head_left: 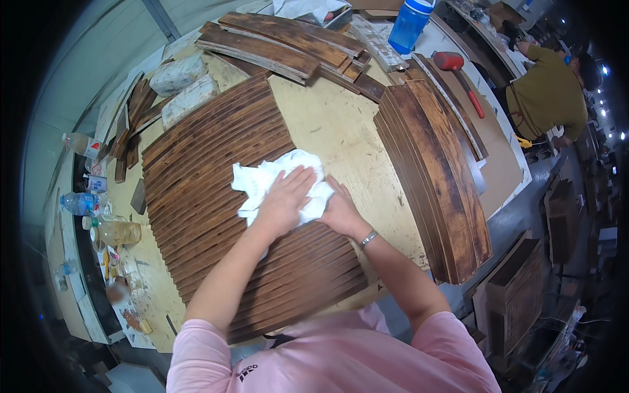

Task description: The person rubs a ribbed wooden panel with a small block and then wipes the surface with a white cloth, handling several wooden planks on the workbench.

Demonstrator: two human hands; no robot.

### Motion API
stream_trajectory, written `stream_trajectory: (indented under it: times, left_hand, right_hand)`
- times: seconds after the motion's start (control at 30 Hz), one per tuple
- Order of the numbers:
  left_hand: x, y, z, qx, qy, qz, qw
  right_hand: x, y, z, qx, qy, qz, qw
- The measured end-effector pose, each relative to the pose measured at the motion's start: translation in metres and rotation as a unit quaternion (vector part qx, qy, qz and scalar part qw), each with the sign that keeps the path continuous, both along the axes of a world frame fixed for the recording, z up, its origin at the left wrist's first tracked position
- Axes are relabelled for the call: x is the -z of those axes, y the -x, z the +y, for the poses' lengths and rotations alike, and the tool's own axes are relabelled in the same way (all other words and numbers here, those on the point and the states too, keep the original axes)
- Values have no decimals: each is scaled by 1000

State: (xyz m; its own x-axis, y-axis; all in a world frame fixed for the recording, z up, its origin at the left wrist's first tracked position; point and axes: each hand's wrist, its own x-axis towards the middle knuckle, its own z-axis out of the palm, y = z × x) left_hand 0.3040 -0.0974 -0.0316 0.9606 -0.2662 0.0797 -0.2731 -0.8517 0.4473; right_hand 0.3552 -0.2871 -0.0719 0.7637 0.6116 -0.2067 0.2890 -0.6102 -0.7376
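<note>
Both hands press a crumpled white cloth (pixel 278 183) onto the row of dark wooden slats (pixel 216 209): left hand (pixel 285 200) flat and open on top, right hand (pixel 337 209) curled at the cloth's right edge. It looks like mid-wipe; next likely calls for sliding toward the slats nearest the person.

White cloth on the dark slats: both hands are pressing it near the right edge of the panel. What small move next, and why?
Probably slide the crumpled white cloth leftward along the slats. The left hand lies flat on it and the right hand presses its right edge, both near the right side of the fan-shaped panel of dark brown wooden slats, whose wide left portion lies uncovered.
</note>
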Motion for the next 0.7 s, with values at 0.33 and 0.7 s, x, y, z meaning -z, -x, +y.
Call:
stream_trajectory:
  times: [0.33, 0.7]
  left_hand:
    - [8, 58, 44, -110, -15, -4, 994]
    - [18, 155, 132, -218, -43, -37, 974]
  right_hand:
    - [9, 5, -2, 42, -58, -37, 997]
    - [1, -9, -11, 1, 25, -91, 996]
